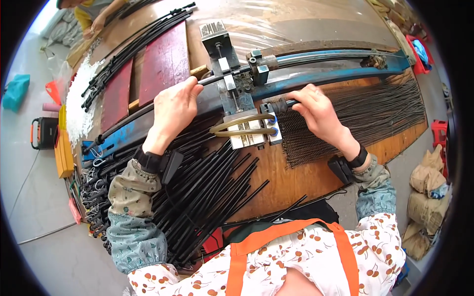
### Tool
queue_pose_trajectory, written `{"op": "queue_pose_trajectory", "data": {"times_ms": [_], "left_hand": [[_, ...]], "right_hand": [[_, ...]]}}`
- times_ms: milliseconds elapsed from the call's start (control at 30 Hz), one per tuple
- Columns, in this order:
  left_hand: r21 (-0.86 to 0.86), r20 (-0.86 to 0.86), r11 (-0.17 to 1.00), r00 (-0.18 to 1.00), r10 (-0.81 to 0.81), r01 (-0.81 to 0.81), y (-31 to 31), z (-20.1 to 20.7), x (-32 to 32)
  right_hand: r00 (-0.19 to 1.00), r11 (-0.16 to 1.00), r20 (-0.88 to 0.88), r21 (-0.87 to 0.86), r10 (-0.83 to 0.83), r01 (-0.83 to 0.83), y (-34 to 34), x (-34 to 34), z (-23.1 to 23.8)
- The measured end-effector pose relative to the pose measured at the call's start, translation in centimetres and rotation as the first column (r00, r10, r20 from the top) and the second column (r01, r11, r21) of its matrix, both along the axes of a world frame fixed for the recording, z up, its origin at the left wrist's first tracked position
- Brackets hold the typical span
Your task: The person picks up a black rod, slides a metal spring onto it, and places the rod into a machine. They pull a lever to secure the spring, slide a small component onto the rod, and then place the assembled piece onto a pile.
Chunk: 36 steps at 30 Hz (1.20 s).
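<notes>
My left hand (173, 111) is closed round a long black rod (211, 79), left of the metal clamping fixture (231, 93). The rod runs through the fixture's jaws, and its other end reaches toward the lower left. My right hand (318, 111) has its fingers curled on a short black handle (290, 103) at the fixture's right side. Two yellowish hoses (242, 125) loop over the metal block (242, 140) at the fixture's near end. A blue rail (316, 78) passes behind my right hand.
Many thin dark coil springs (355, 113) lie on the wooden table at the right. Black rods (197, 185) are heaped at the near left, with more rods (128, 49) on dark red boards (165, 59). White sticks (79, 111) are piled at the left. Another person's hand (98, 22) shows at the far left.
</notes>
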State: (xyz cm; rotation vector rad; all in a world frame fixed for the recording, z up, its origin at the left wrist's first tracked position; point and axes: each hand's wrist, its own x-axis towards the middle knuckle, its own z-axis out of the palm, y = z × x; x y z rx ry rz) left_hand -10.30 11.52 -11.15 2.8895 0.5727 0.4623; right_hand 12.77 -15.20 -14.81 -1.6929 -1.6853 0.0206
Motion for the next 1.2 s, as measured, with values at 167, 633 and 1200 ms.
{"op": "queue_pose_trajectory", "data": {"times_ms": [167, 633, 1200], "left_hand": [[0.154, 0.092, 0.987, 0.994, -0.062, 0.047, 0.7, -1.4, 0.1], [0.596, 0.112, 0.763, 0.966, 0.232, -0.252, -2.0, -1.2, -5.0], [-0.066, -0.06, 0.974, 0.975, 0.214, -0.217, -19.1, -4.2, -11.0]], "right_hand": [[0.984, 0.999, -0.174, 0.029, 0.023, -0.019, 0.2, 0.5, -2.1], [0.948, 0.955, 0.273, -0.286, 0.163, -0.081, -6.3, -5.1, -3.9], [0.971, 0.942, -0.22, -0.298, 0.087, -0.152, -4.2, -5.8, -2.2]]}}
